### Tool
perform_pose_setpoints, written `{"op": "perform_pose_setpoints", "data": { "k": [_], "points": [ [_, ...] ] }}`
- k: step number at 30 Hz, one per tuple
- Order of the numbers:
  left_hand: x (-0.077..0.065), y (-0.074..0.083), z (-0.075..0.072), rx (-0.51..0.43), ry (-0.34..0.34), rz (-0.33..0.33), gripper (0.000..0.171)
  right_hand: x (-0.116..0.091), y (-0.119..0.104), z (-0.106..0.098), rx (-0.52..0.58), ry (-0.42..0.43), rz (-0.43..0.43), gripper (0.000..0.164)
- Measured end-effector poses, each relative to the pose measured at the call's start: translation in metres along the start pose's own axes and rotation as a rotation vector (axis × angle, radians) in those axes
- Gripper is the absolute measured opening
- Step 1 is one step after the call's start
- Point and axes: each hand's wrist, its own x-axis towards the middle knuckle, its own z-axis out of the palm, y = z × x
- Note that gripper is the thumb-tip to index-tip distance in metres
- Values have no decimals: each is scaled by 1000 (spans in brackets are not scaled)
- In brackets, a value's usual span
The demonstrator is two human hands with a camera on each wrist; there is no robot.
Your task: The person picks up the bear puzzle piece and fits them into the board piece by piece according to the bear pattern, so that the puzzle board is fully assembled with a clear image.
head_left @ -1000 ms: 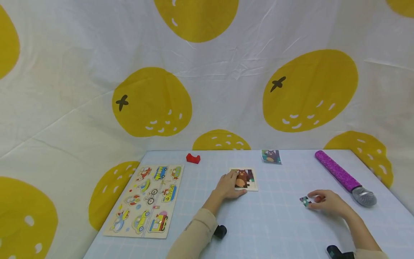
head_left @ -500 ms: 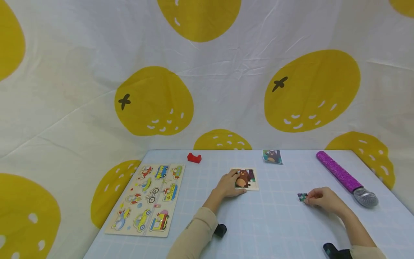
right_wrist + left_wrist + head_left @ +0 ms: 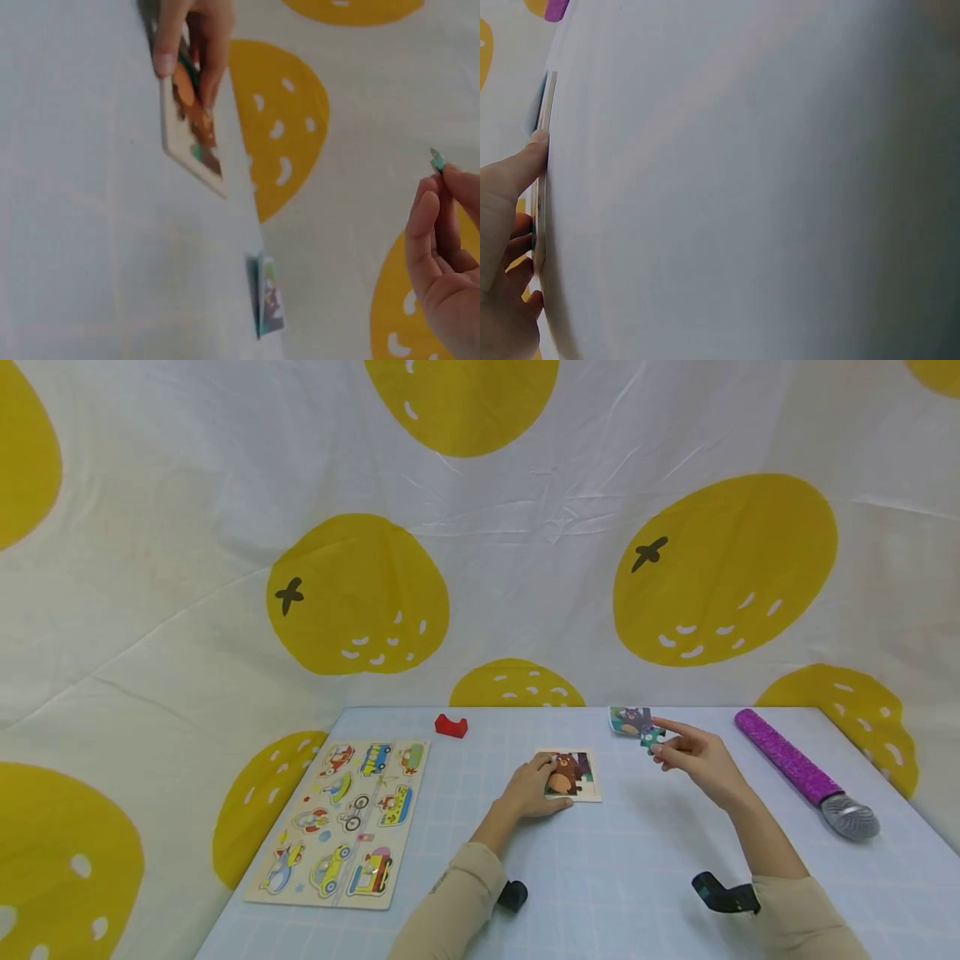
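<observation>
My left hand (image 3: 529,787) holds a small bear jigsaw puzzle (image 3: 576,781) by its left side, thumb at the near edge and fingers over the picture. The wooden frame lies flat, and its right part shows pale gaps without picture. In the left wrist view the puzzle (image 3: 541,195) appears edge-on, with the thumb against its edge. My right hand (image 3: 701,762) pinches a small green and purple puzzle piece (image 3: 652,738) between thumb and fingers, above the table. That piece overlaps a bear picture card (image 3: 626,720) at the back in the head view; the card (image 3: 270,296) stands apart in the right wrist view.
A board of vehicle pictures (image 3: 341,827) lies at the left. Near the back edge sits a red notched block (image 3: 451,726). A glittery purple toy microphone (image 3: 787,756) with a silver head rests at the right. Behind the table hangs a white cloth (image 3: 525,585) with yellow fruit shapes.
My right hand has lifted the puzzle piece and carried it left and away from me, up to the picture card. It turned the piece on the way. The left hand has stayed on the puzzle.
</observation>
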Motion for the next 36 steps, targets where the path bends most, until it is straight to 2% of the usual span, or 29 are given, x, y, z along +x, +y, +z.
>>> {"op": "perform_pose_setpoints", "data": {
  "k": [2,5,9,13,15,17,20,22,24,28,31,34,36],
  "points": [
    [0,1,0,-6,-9,-8,73,7,-7,6,41,12,-55,45],
    [1,1,-1,-10,-8,-9,73,16,-14,13,119,40,-84,37],
    [1,1,-1,-6,-9,-6,73,23,-19,22,165,107,-27,35],
    [0,1,-1,-4,-14,-16,73,28,-26,30,127,172,69,40],
    [0,1,0,-8,-15,-22,73,30,-28,33,184,185,96,37],
    [0,1,0,-10,-16,-29,73,32,-28,36,295,176,86,31],
    [0,2,1,-12,-23,-41,73,34,-22,41,433,98,30,35],
    [0,2,2,-13,-21,-45,73,34,-16,46,412,28,-1,41],
    [0,2,3,-7,-20,-49,74,33,-8,52,313,-21,1,40],
    [1,2,4,-9,-17,-49,74,32,3,65,144,-27,81,34],
    [1,2,3,-10,-22,-47,75,34,9,74,128,2,132,30],
    [1,1,3,-6,-19,-41,75,36,16,80,157,-12,129,34],
    [1,1,3,-1,-18,-38,75,38,20,84,138,-36,116,38]
  ]
}}
